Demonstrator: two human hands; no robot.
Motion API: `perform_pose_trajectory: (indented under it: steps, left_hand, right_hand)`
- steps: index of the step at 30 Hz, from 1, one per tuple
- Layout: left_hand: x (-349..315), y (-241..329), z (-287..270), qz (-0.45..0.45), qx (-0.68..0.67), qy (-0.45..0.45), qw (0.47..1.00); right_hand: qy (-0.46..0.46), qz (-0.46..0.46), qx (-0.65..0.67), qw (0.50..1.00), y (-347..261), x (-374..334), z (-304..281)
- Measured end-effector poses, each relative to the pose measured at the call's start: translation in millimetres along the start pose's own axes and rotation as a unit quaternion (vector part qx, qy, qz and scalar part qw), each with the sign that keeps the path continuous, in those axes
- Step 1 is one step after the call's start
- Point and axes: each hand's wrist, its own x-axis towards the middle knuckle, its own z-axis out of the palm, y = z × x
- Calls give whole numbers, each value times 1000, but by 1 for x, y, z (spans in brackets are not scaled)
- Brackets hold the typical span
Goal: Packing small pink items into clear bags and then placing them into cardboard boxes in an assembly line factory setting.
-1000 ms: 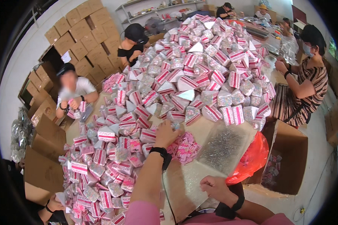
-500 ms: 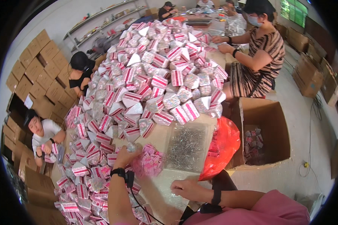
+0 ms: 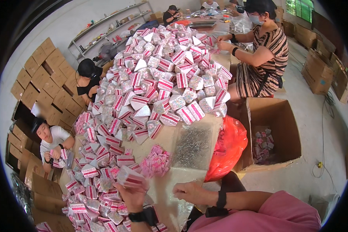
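My left hand (image 3: 132,196) is closed round a small clear packet (image 3: 131,178) with a white and pink striped label, blurred by motion. It is above the near left part of the heap. My right hand (image 3: 191,192) hovers over the near table edge with its fingers curled together; anything in them is too small to make out. Between and beyond my hands lies a pile of pink label cards (image 3: 156,161). Right of the cards, a shallow clear tray (image 3: 174,164) holds many thin silvery metal pieces.
A tall heap of similar packets (image 3: 162,85) covers the table's far and left parts. At right are a red plastic bag (image 3: 234,149) and an open cardboard box (image 3: 282,133) with packets inside. Co-workers sit around the table; cartons (image 3: 46,81) are stacked at left.
My left hand has moved from beside the pink cards toward me and now holds the striped packet up. My right hand has shifted slightly left. The view has turned a little.
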Motion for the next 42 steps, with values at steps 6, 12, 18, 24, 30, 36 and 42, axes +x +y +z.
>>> perform_pose_trajectory:
  steps: [6, 12, 18, 24, 30, 36, 42]
  left_hand:
    - [-59, -36, -38, -99, 22, 8, 995]
    - [-76, -43, -39, -94, 41, -43, 994]
    - [-87, -40, -3, -20, 242, 2, 970]
    - [-98, -42, 5, 30, 210, -70, 975]
    - [-103, -46, 17, 76, 228, -69, 968]
    - [-106, -49, 19, 92, 236, -66, 965]
    - [-109, -50, 23, 79, 194, -59, 976]
  right_hand:
    - [1, 14, 55, 998, -13, -8, 11]
    - [19, -71, 42, 996, -34, -10, 6]
    - [6, -40, 17, 999, -57, -9, 2]
    - [36, -199, -123, 972, -76, -9, 8]
    - [49, -246, -229, 940, -81, -11, 8]
    - [64, -283, -299, 909, -81, -10, 9]
    - [70, -294, -328, 895, -88, -11, 10]
